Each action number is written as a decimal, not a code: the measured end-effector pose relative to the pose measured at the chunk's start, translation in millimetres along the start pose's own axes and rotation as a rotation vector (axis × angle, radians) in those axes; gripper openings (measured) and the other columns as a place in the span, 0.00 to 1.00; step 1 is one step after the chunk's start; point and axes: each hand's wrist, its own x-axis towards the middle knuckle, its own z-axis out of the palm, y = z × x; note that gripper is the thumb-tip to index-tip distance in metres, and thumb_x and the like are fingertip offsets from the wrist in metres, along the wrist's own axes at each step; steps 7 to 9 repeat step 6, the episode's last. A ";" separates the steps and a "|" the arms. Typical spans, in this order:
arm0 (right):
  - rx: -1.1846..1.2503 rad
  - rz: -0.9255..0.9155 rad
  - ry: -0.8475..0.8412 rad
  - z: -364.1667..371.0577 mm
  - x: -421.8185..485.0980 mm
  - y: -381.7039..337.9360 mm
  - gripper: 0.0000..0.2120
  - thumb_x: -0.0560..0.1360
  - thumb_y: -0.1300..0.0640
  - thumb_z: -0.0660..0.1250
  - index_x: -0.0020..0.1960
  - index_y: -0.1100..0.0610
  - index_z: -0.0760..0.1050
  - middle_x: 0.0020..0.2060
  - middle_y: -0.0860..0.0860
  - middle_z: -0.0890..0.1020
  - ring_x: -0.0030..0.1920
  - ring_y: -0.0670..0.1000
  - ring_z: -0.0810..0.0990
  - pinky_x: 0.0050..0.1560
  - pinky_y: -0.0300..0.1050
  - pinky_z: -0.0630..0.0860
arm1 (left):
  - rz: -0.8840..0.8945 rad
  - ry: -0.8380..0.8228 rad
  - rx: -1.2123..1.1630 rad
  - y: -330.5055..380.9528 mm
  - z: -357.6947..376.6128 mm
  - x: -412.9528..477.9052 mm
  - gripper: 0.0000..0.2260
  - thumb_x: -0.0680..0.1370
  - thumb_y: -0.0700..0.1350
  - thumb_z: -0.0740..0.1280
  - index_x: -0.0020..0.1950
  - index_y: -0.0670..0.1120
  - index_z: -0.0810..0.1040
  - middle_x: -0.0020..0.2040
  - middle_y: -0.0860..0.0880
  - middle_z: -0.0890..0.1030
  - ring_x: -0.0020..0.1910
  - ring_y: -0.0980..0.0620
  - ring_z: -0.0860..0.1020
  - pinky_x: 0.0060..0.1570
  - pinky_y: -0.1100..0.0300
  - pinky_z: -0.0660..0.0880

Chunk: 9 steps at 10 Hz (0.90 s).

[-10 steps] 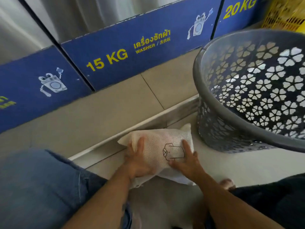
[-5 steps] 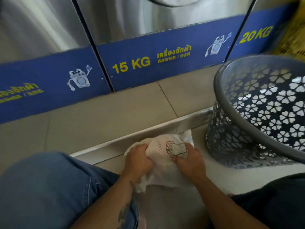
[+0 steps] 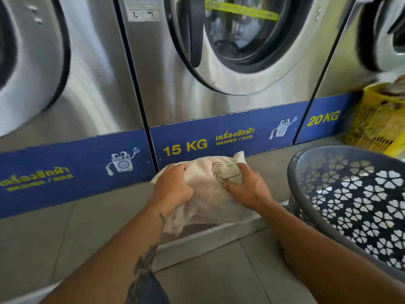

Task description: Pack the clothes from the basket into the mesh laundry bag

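Note:
A stuffed cream mesh laundry bag (image 3: 208, 191) with a printed shirt outline is held up off the floor in front of the 15 kg washer. My left hand (image 3: 173, 189) grips its left side, fingers closed into the mesh. My right hand (image 3: 245, 185) grips its right side beside the print. Loose bag fabric hangs below my left wrist. The grey perforated laundry basket (image 3: 293, 172) stands tilted at the right, close to my right forearm; no clothes are visible in it.
A row of steel front-load washers stands ahead, the middle washer door (image 3: 236, 40) directly above the bag. A yellow basket (image 3: 377, 123) with laundry sits at the far right. A metal floor step (image 3: 219, 235) runs under the bag.
Both hands closed on the bag and lifted it from the floor up toward the washer. The view tilted upward, so the washer doors came into sight.

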 end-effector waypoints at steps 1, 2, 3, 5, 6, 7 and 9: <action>-0.110 0.020 -0.188 36.0 50.0 20.8 0.43 0.74 0.37 0.69 0.81 0.35 0.48 0.76 0.64 0.59 0.76 0.68 0.62 0.75 0.59 0.64 | -0.140 -0.296 0.082 -13.5 46.7 47.5 0.39 0.70 0.50 0.67 0.78 0.57 0.51 0.79 0.47 0.46 0.74 0.39 0.59 0.66 0.48 0.65; -0.263 0.012 -0.232 79.6 86.9 46.2 0.42 0.72 0.30 0.63 0.79 0.31 0.43 0.81 0.57 0.43 0.79 0.70 0.47 0.74 0.73 0.57 | -0.182 -0.302 0.206 -27.6 109.0 86.8 0.44 0.70 0.71 0.58 0.76 0.62 0.35 0.73 0.49 0.22 0.76 0.40 0.33 0.71 0.37 0.50; -0.341 -0.023 -0.204 93.1 111.5 49.4 0.40 0.73 0.30 0.62 0.78 0.30 0.43 0.82 0.51 0.43 0.78 0.68 0.48 0.71 0.76 0.58 | -0.112 -0.259 0.357 -39.9 137.1 105.6 0.42 0.71 0.74 0.46 0.77 0.57 0.33 0.77 0.48 0.29 0.77 0.43 0.35 0.71 0.35 0.50; -0.417 0.051 -0.498 47.6 130.4 15.9 0.44 0.67 0.28 0.61 0.78 0.31 0.46 0.82 0.53 0.48 0.79 0.68 0.51 0.72 0.77 0.57 | -0.173 -0.620 0.495 -30.2 73.1 132.0 0.41 0.72 0.71 0.52 0.79 0.52 0.45 0.78 0.47 0.49 0.76 0.42 0.52 0.70 0.39 0.57; -0.433 0.094 -0.549 -10.9 118.5 -17.4 0.40 0.73 0.35 0.63 0.80 0.34 0.48 0.82 0.49 0.49 0.80 0.66 0.53 0.72 0.76 0.58 | -0.069 -0.620 0.499 8.2 7.8 127.5 0.27 0.75 0.59 0.56 0.71 0.49 0.68 0.71 0.50 0.67 0.69 0.46 0.66 0.65 0.50 0.66; -0.433 0.094 -0.549 -10.9 118.5 -17.4 0.40 0.73 0.35 0.63 0.80 0.34 0.48 0.82 0.49 0.49 0.80 0.66 0.53 0.72 0.76 0.58 | -0.069 -0.620 0.499 8.2 7.8 127.5 0.27 0.75 0.59 0.56 0.71 0.49 0.68 0.71 0.50 0.67 0.69 0.46 0.66 0.65 0.50 0.66; -0.433 0.094 -0.549 -10.9 118.5 -17.4 0.40 0.73 0.35 0.63 0.80 0.34 0.48 0.82 0.49 0.49 0.80 0.66 0.53 0.72 0.76 0.58 | -0.069 -0.620 0.499 8.2 7.8 127.5 0.27 0.75 0.59 0.56 0.71 0.49 0.68 0.71 0.50 0.67 0.69 0.46 0.66 0.65 0.50 0.66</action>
